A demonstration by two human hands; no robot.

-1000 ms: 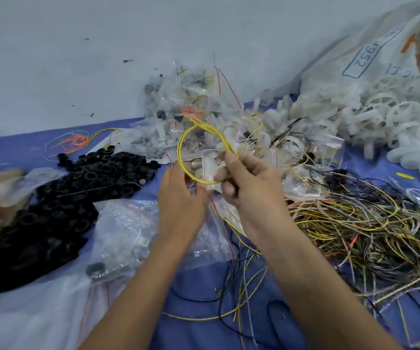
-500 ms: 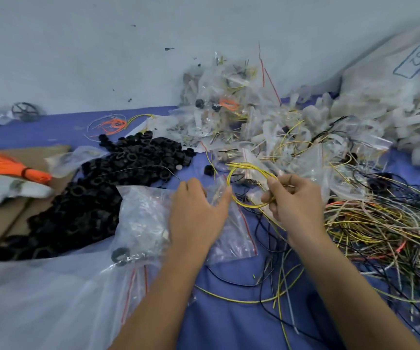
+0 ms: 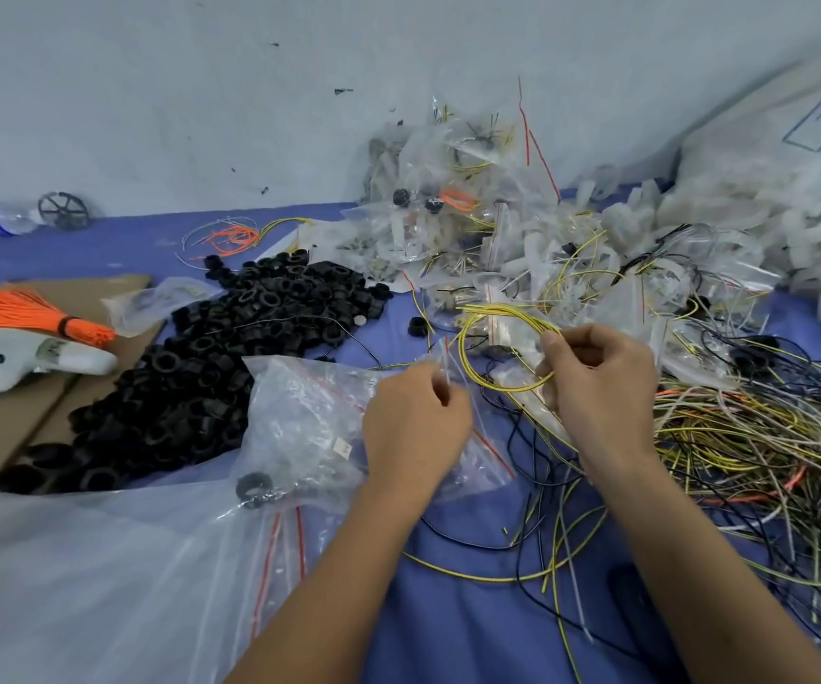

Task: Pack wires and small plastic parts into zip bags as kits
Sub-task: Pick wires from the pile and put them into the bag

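A yellow wire point(image 3: 467, 360), dark-striped and coiled into a loop standing nearly upright and facing the camera, is pinched by the right hand point(image 3: 600, 382) above the blue counter point(image 3: 452, 629). A clear zip bag point(image 3: 448, 360) is pinched at its upturned mouth by the left hand point(image 3: 415, 427).

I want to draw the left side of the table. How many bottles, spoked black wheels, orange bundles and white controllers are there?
bottle: 1
black wheel: 1
orange bundle: 1
white controller: 1
Total: 4
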